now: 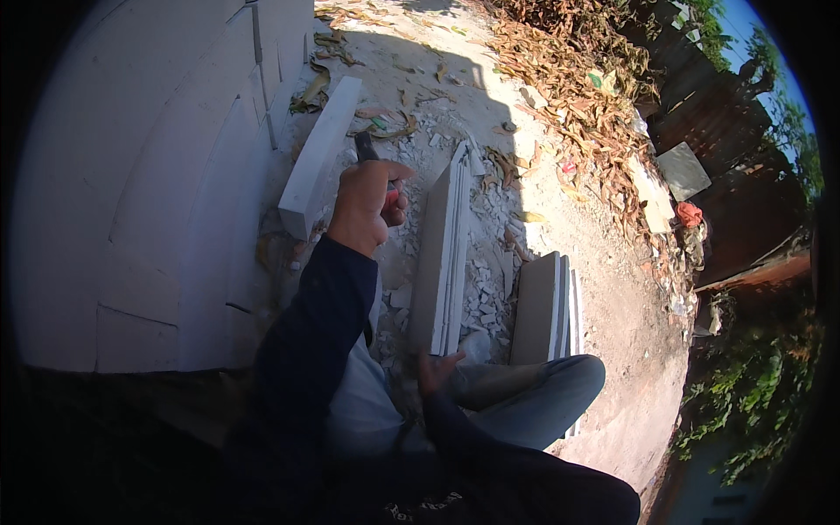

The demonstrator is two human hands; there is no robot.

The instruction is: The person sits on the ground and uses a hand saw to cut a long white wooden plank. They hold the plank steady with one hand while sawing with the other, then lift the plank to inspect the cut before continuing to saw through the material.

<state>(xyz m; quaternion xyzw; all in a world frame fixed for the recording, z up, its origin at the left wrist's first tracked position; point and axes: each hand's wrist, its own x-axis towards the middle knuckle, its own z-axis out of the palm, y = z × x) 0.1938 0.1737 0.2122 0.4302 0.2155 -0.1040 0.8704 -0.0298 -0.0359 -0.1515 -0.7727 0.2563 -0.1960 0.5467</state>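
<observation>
My left hand is closed round a tool with a black and red handle; the rest of the tool is hidden by my fist. It is over the rubble, between a white block on the left and several long white slabs standing on edge side by side. At the near end of those slabs, my right hand grips the bottom edge, thumb sticking out to the right, other fingers partly hidden.
A wall of large white blocks rises on the left. More slabs stand by my bent knee. White chips litter the ground between the slabs. Dry leaves and rusty metal sheets lie at the far right.
</observation>
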